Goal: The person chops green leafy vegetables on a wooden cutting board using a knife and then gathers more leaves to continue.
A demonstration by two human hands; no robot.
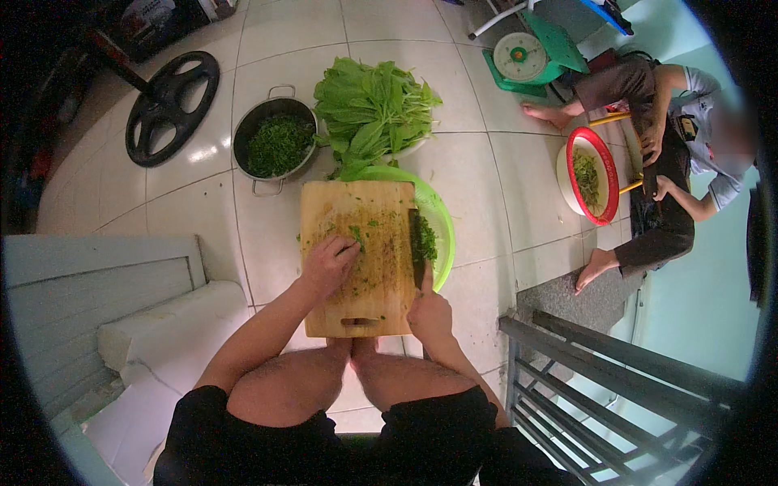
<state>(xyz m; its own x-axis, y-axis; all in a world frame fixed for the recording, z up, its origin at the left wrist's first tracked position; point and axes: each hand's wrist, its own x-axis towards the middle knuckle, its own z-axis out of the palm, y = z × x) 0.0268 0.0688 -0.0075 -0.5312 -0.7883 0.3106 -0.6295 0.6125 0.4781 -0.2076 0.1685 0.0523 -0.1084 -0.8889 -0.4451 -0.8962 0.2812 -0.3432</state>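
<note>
A wooden cutting board [364, 273] with scattered green bits lies before me, over part of a lime-green plastic basket [447, 225]. Around a kitchen knife [416, 243] my right hand [430, 313] is closed, with a finger extended along the blade at the board's right edge. Chopped greens [428, 240] lie beside the blade, on the basket side. My left hand [331, 264] rests on the board's left half with fingers curled at a few green pieces [355, 232]; whether it grips any cannot be told. Beyond the board is a pile of leafy greens [377, 106].
A metal pot [243, 152] of chopped greens stands left of the leaf pile. A black wheel-shaped base [146, 130] is farther left. At right are a green scale [535, 61], a red-rimmed basin [571, 182] and another person [668, 133]. Metal railing [608, 358] stands lower right.
</note>
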